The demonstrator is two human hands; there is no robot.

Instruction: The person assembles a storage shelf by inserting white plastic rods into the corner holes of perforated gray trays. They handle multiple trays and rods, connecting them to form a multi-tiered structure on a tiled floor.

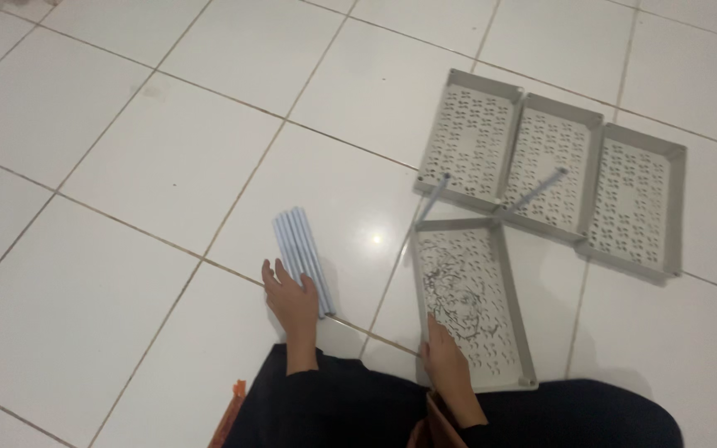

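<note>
My left hand (290, 300) lies flat on the white tile floor, its fingers resting against the near end of a bundle of several pale blue rods (300, 253). My right hand (446, 358) presses on the near left edge of a grey perforated tray (514, 319) that lies in front of me. Two pale blue rods stand in that tray's far corners, one at the left (432, 199) and one at the right (533, 192).
Three more grey perforated trays lie side by side beyond the near one: left (468, 139), middle (551, 162), right (636, 199). My dark-clothed legs (458, 415) fill the bottom edge. An orange object (231, 411) shows by my left knee.
</note>
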